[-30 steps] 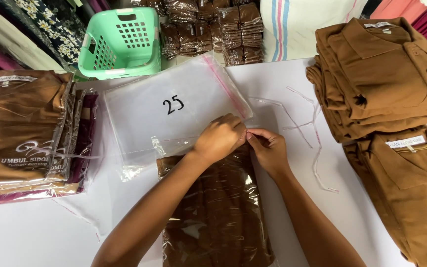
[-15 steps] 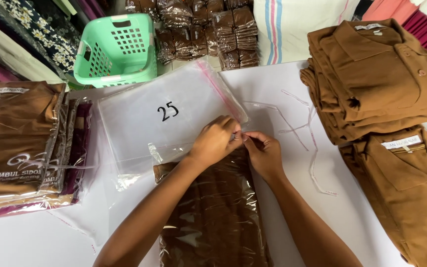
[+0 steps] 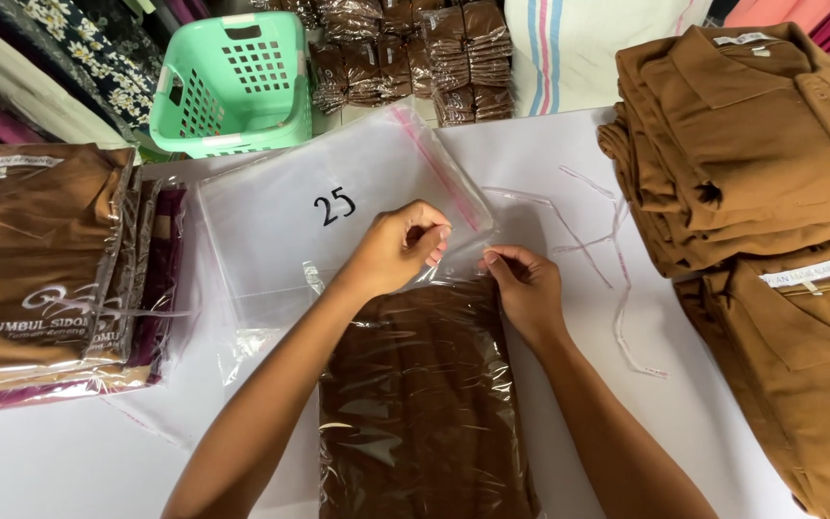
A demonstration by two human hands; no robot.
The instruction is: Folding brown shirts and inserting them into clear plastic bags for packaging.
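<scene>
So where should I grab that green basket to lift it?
Take the green basket by its top rim at the cut-out handle slot on the near left side wall, coming from above. It stands upright with its open mouth up, and the stiff rim there is unobstructed.

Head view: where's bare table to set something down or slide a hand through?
Bare white table lies near-left, between the bagged shirt and the wrapped stack. A narrower strip runs right of the right hand, scattered with peeled strips. Crowded: folded shirts right, clear bags and basket behind.
</scene>
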